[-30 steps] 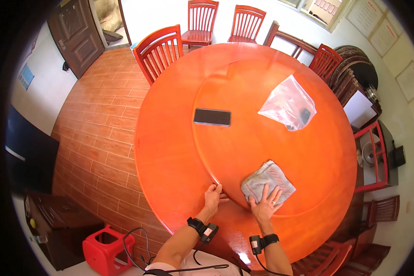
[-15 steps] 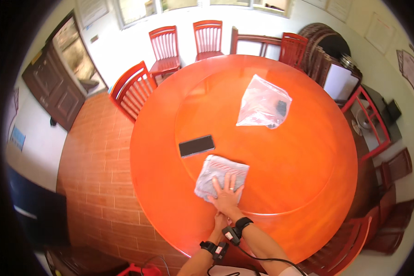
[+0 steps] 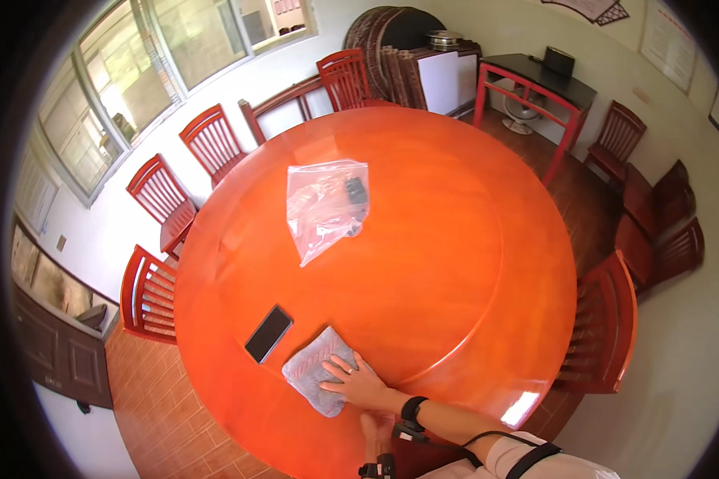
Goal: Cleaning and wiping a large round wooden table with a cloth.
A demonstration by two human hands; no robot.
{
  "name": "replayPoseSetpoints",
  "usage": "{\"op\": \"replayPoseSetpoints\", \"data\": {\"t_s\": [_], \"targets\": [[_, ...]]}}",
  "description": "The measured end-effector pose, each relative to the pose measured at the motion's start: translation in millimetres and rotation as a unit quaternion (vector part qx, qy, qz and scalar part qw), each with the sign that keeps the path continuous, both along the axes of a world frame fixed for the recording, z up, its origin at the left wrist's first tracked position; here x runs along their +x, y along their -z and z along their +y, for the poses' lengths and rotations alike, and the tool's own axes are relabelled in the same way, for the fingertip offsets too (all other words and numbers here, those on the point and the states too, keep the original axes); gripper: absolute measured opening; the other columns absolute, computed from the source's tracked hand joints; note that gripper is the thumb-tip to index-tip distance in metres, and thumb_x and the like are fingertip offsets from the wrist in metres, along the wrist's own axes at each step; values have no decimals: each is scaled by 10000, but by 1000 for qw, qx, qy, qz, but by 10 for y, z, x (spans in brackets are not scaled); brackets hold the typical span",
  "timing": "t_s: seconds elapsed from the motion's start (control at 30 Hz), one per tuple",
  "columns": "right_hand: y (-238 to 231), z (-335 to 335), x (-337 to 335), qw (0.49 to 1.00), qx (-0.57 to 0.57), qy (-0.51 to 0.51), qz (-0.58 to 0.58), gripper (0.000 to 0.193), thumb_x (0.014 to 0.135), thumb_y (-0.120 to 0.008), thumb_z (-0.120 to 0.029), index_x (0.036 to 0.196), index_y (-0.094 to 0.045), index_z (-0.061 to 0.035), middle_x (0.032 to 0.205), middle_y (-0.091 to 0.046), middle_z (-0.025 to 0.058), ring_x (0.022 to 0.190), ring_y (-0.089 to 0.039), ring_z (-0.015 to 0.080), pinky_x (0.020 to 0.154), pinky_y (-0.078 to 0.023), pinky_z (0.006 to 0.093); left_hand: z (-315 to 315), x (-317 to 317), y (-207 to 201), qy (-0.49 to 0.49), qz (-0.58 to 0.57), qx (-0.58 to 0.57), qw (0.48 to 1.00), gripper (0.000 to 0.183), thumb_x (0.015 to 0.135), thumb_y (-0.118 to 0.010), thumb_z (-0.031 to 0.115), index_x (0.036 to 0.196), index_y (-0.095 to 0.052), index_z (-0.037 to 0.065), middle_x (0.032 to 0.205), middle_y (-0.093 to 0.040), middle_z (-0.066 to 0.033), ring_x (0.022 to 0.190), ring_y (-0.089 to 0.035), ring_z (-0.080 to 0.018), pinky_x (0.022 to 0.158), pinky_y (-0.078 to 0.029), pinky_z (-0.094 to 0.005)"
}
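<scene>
My right hand (image 3: 358,382) lies flat on a folded grey towel (image 3: 311,369) with a pinkish patterned part, its fingers spread and a ring on one of them. The towel rests on the round orange-red table (image 3: 423,271). Just below my right wrist is my left hand (image 3: 377,427), close to the table's near edge; its fingers are mostly hidden. Both wrists carry black straps with small devices. A dark-screened phone (image 3: 269,334) lies left of the towel. Farther off sits a clear plastic bag (image 3: 323,207) with a small dark object inside.
Red wooden chairs stand around the table, one close by on the right (image 3: 603,327) and one at the left (image 3: 152,294). A black-topped side table (image 3: 527,72) and a fan (image 3: 521,116) are at the back right. Stacked round boards (image 3: 367,36) lean on the wall.
The whole view has turned to the right, so the table, phone and bag appear rotated. My right hand stays flat on the towel, and my left hand stays below its wrist.
</scene>
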State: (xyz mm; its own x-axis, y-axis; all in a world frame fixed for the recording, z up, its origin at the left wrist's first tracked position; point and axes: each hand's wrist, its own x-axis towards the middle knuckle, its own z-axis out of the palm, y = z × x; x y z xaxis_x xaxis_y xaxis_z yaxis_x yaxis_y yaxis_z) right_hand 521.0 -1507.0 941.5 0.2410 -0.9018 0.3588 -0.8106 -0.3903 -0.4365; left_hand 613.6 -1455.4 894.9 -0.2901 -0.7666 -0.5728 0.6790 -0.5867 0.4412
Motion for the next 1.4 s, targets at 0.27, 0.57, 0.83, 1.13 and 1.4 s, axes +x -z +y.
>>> {"op": "replayPoseSetpoints", "data": {"t_s": [0.27, 0.57, 0.83, 1.13, 1.4], "targets": [[235, 723, -1114, 991, 55, 119, 16, 527, 839, -640, -328, 1338, -475, -283, 1531, -271, 76, 1428, -213, 281, 1073, -205, 625, -56, -72, 176, 87, 8, -47, 995, 247, 867, -567, 146, 1089, -579, 39, 1049, -644, -112, 1016, -601, -321, 945, -468, -506], [731, 1932, -2490, 939, 101, 327, 27, 523, 845, -645, -296, 1337, -471, -281, 1518, -288, 80, 1419, -232, 280, 1092, -183, 617, 82, -413, 15, 81, -60, -25, 995, 231, 898, -593, 280, 969, -624, 63, 1048, -656, -124, 1066, -596, -336, 937, -478, -483], [1058, 2732, -2621, 852, 190, 488, -28, 483, 838, -645, -233, 1295, -489, -244, 1502, -301, 101, 1395, -256, 342, 1084, -198, 625, 63, -269, -5, 63, -66, -33, 995, 248, 925, -527, 325, 951, -625, 98, 1060, -668, -84, 1030, -613, -296, 905, -482, -447], [631, 3054, -2143, 916, 213, 337, 43, 406, 837, -619, -270, 1228, -521, -224, 1438, -404, 139, 1285, -409, 332, 957, -351, 523, 203, 43, -164, 181, -168, -48, 968, 363, 966, -473, 300, 1240, -548, 73, 1259, -599, -134, 1166, -569, -302, 981, -466, -471], [201, 3092, -1763, 803, 447, 105, -380, 424, 922, -573, -307, 1317, -521, -160, 1255, -579, 112, 1168, -535, 290, 982, -417, 363, 489, 282, -238, 271, -177, -56, 944, 405, 970, -460, 321, 1284, -513, 71, 1277, -579, -141, 1158, -562, -303, 965, -465, -455]]}}
